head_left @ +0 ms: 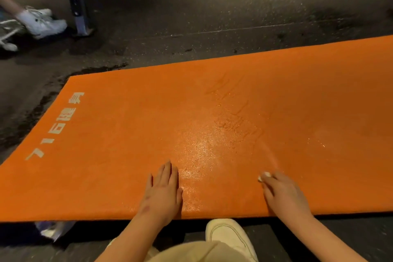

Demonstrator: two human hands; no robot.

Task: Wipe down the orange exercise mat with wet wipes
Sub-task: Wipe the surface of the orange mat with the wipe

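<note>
The orange exercise mat [131,125] lies flat on a dark floor, with pale printed characters near its left end. A wet, glistening patch with wipe streaks covers its middle. My left hand [162,191] rests flat on the mat near the front edge, fingers straight. To its right, my right hand [284,194] presses a small white wet wipe [264,176] onto the mat; only a bit of the wipe shows beyond my fingertips.
My white shoe [230,238] and knee are just in front of the mat's near edge. A plastic packet [53,229] lies on the floor at the front left. Another person's white shoes [42,22] and a metal bench leg [81,13] stand at the back left.
</note>
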